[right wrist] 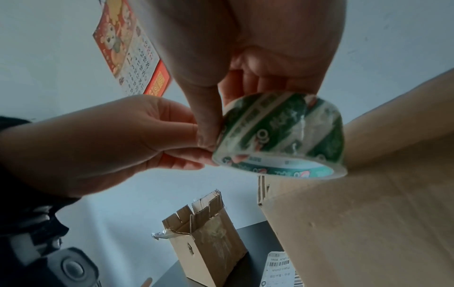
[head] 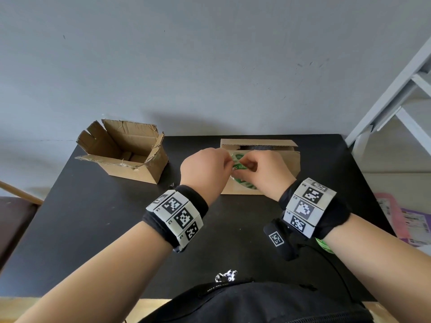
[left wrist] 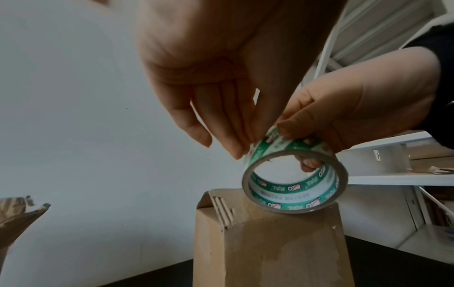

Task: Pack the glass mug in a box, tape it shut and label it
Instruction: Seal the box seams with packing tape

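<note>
A cardboard box (head: 289,164) lies on the black table (head: 116,229), its top flaps folded in with a dark gap at the back. No glass mug shows in any view. Just above the box both hands hold a green-and-white tape roll (head: 240,170). My right hand (head: 248,166) grips the roll (left wrist: 294,184), thumb on its outer face and a finger through the core. My left hand (head: 227,163) pinches at the roll's outer layer (right wrist: 282,134) with its fingertips (left wrist: 236,149). In the left wrist view the roll's rim touches the box's top edge (left wrist: 270,242).
A second, torn cardboard box (head: 123,152) stands open at the table's far left. A printed label (right wrist: 280,266) lies on the table by the packed box. White shelving (head: 396,89) and pink parcels (head: 401,217) are to the right, off the table. A chair (head: 14,217) is at the left.
</note>
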Tool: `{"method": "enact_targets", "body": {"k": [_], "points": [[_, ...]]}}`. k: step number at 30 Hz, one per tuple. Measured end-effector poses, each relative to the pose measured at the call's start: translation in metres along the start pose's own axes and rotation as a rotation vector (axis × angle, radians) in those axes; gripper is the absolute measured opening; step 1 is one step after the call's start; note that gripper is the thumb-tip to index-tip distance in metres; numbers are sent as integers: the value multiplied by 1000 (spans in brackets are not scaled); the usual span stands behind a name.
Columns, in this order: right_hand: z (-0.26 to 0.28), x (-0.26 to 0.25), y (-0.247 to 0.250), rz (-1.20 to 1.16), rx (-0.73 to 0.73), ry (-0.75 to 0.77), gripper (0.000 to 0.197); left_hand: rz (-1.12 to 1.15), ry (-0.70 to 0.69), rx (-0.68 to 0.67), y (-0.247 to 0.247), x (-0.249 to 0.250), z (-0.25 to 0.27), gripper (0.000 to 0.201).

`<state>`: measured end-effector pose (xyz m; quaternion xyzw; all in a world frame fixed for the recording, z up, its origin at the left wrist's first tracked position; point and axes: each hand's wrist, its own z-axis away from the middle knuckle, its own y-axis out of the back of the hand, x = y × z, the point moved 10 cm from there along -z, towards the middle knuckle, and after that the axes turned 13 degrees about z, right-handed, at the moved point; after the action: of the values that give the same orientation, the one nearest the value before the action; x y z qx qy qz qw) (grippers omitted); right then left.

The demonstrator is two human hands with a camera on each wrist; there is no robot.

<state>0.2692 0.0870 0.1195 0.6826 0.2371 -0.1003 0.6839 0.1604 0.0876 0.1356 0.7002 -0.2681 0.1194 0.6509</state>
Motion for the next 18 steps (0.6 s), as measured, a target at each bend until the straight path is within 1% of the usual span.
{"method": "enact_targets", "body": {"k": [3, 7, 12, 14, 16, 18], "points": [[0, -1, 1, 21, -3, 11, 29, -52, 0, 3, 0, 1, -2, 25], [1, -1, 1, 31, -26, 6, 33, -69, -47, -5, -1, 7, -3, 22], [1, 1, 1, 12, -45, -2, 38, 1, -42, -44, -5, 5, -5, 16], [1, 4, 0, 1, -61, 0, 37, 63, -26, -59, -7, 1, -6, 13], [3, 4, -1, -12, -96, 30, 33, 150, -2, -71, -8, -3, -7, 9], [6, 3, -6, -29, -176, 69, 34, 220, 21, -79, -8, -10, -9, 9]]}}
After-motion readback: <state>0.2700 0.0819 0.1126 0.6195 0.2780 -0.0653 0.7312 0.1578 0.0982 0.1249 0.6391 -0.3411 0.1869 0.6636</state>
